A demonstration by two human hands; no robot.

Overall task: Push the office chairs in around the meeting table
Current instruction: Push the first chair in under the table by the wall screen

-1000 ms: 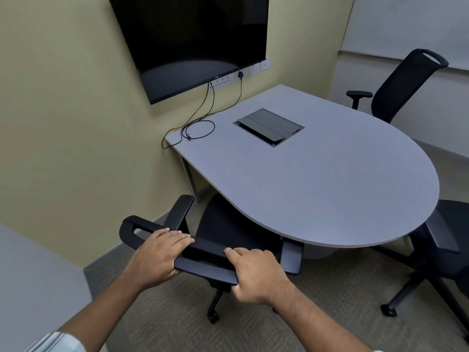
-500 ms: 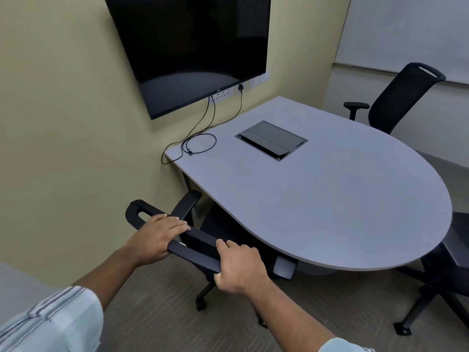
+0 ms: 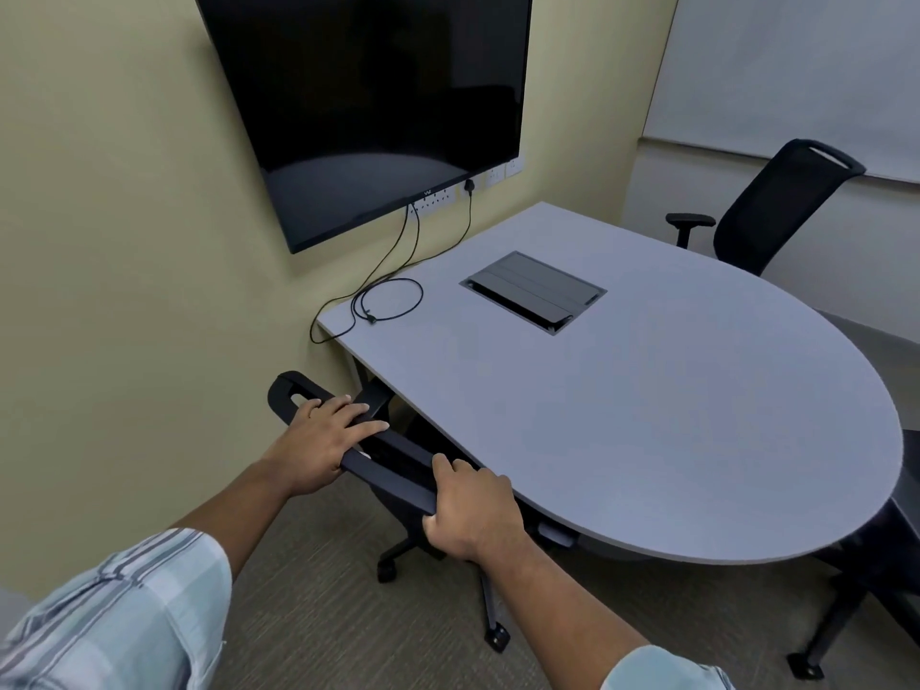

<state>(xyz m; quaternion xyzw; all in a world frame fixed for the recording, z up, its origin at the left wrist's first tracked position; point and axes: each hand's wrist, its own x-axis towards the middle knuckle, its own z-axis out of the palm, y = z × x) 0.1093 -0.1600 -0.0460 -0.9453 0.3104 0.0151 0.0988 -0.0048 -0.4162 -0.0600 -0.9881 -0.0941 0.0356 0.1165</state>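
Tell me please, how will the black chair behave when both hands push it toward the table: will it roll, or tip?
The near chair likely rolls easily: castors show on its base above the carpet. Pushing at the backrest top, where the left hand and right hand grip, might tilt it slightly. Its armrest seems close under the table edge, so it may catch there.

near black office chair (image 3: 398,465) tucked under grey rounded tabletop (image 3: 647,415), seat hidden beneath it, only the top rail and wheeled base showing. second black mesh-back chair (image 3: 766,211) at far side, upright, close to the edge. third chair (image 3: 886,565) at right, partly under, mostly cropped.
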